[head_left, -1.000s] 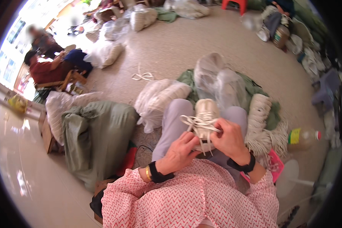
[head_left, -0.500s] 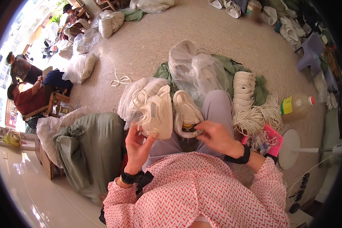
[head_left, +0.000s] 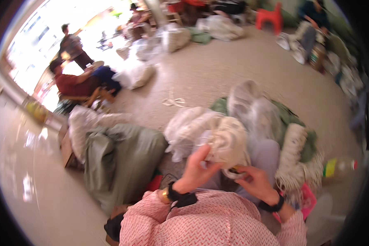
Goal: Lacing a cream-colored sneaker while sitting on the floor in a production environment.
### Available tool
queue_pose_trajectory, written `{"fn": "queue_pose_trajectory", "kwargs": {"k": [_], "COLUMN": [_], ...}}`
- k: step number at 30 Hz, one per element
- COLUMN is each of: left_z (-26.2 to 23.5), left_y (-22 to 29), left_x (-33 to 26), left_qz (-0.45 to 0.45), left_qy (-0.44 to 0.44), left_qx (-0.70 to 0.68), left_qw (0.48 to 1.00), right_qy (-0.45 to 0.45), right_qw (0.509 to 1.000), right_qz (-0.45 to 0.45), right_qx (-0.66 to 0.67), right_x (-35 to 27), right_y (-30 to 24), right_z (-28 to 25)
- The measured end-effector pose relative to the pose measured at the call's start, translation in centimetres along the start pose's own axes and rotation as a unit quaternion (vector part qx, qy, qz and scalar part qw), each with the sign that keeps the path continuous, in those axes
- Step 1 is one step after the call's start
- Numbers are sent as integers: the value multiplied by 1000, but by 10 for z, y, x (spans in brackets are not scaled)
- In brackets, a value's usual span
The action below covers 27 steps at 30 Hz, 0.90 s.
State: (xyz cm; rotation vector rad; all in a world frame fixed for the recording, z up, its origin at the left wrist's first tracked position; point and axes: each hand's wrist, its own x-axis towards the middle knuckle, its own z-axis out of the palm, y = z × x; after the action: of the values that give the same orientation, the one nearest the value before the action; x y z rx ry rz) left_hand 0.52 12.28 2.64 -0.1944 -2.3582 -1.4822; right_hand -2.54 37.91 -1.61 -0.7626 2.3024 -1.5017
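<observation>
A cream sneaker, blurred by motion, is held up over my lap. Its heel end is pinched by my left hand, thumb on the near side. Behind and below it, a second cream sneaker shows only its heel end. There my right hand has closed its fingers on the opening's edge, beside a small dark and yellow patch inside. White shoes in clear plastic bags lie just past the sneakers, and another clear bag stands farther right on green cloth.
Coiled white laces, a pink basket and a capped bottle stand at my right. A large green sack is at my left. Seated people, a red stool and white bundles are farther off.
The view has swung, shifting the scene right and down in the picture. The sneaker in my left hand now overlaps the other one, which was in plain sight before.
</observation>
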Motion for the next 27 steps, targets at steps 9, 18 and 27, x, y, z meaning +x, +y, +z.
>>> {"fn": "queue_pose_trajectory", "kwargs": {"k": [9,18,27], "left_z": [21,34,-4], "left_y": [8,0,-21], "left_x": [8,24,50], "left_qz": [27,131,-30], "left_qy": [-59,-49,-174], "left_qx": [15,19,-12], "left_qw": [998,990,984], "right_qy": [42,100,71], "right_qw": [979,962,935], "right_qz": [63,95,146], "right_qx": [191,237,317], "right_x": [12,14,14], "right_y": [-9,5,26], "right_z": [3,2,-20]}}
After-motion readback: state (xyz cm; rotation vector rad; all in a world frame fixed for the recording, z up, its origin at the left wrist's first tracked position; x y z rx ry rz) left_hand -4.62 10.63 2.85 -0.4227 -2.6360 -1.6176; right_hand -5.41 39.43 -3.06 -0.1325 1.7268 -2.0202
